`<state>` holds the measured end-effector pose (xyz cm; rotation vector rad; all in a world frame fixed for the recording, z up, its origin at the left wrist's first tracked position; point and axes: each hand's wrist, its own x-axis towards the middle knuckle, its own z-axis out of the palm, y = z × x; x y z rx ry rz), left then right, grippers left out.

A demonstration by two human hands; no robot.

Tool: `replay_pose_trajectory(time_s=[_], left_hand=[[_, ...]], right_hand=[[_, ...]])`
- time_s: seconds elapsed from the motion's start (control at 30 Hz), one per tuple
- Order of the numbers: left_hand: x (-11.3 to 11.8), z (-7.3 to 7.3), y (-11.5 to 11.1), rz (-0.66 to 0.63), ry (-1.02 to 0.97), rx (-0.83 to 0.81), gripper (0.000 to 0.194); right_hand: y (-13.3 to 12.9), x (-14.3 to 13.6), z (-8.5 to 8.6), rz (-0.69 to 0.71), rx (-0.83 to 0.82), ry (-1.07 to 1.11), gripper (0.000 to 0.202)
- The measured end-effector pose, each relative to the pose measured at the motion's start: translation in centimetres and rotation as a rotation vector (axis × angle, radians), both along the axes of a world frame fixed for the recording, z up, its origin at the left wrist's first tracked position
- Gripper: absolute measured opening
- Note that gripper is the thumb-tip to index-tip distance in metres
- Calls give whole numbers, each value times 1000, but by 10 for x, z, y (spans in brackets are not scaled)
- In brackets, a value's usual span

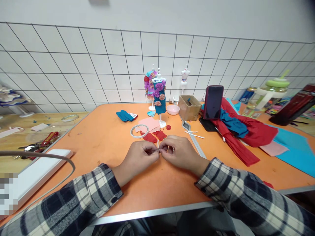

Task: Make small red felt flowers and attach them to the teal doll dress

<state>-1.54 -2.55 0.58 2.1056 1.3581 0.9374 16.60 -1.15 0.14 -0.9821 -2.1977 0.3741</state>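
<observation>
smooth matt orange table (103, 137), red cloth (248, 131)

Craft workshop: mini mannequins (159, 95), fabric scraps (246, 131)

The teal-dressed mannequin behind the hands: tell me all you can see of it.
The mannequin is a small white dress form, seemingly plastic, upright on a thin post with a round white base on the orange table. It wears a teal dress, apparently cloth or paper, dotted with purple, pink and reddish flower rosettes. A knob tops its neck. A second decorated form stands close behind to its left; whether they touch is unclear. Pink pieces lie by its base. Neither hand touches it.
</observation>
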Motion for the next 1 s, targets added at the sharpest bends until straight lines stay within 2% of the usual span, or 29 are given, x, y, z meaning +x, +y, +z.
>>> replay_pose_trajectory(time_s=[0.17,0.37,0.53,0.73,0.87,1.0], left_hand=[[2,-1,-1,4,-119,-92,16],[1,2,1,-18,-230,-140,14],[-1,7,1,-91,-220,-68,14],[-4,9,-2,-237,-193,89,16],[-4,9,-3,-244,-175,140,15],[-5,9,-3,-265,-162,176,15]], right_hand=[[1,-6,-2,-21,-100,108,7],[3,-7,1,-3,-443,348,6],[5,-7,1,36,-666,487,6],[18,-2,-7,-36,-651,534,5],[25,2,-8,-94,-632,521,7],[31,7,-6,-183,-525,453,7]])
